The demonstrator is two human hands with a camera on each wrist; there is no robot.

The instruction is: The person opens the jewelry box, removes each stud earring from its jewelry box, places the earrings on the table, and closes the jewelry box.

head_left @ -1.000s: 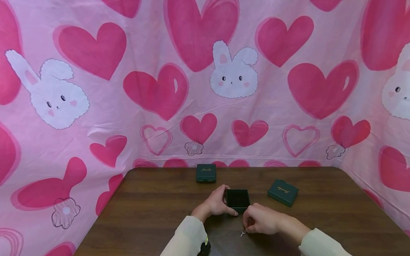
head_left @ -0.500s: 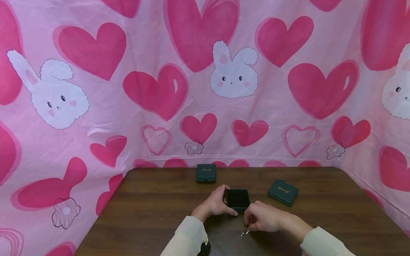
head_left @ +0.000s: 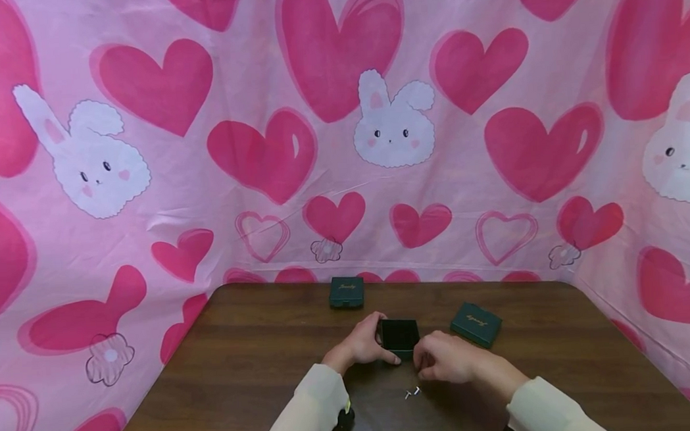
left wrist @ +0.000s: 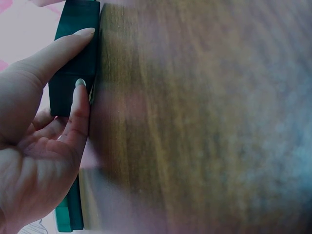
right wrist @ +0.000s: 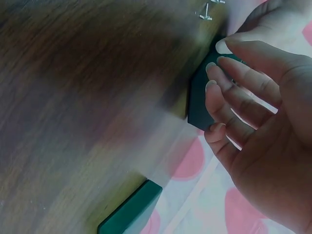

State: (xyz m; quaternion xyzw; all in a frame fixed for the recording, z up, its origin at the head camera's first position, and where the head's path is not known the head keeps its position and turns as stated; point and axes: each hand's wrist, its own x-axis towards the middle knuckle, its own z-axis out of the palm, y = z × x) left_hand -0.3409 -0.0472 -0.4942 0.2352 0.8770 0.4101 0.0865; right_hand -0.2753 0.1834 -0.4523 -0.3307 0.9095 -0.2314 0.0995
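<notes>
On wood (head_left: 259, 366), the left hand (head_left: 363, 341) grips a square dark-green box (head_left: 400, 335), black inside; the right hand (head_left: 447, 358) curls loosely, empty.

Room beyond open box (head_left: 400, 336) — lid (head_left: 477, 324) rightward

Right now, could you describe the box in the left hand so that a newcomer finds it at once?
On the wood-grain table, look near the middle, where the left hand grips a dark green box. Its top shows black, whereas the rear green box and the right green box show gold lettering.
</notes>
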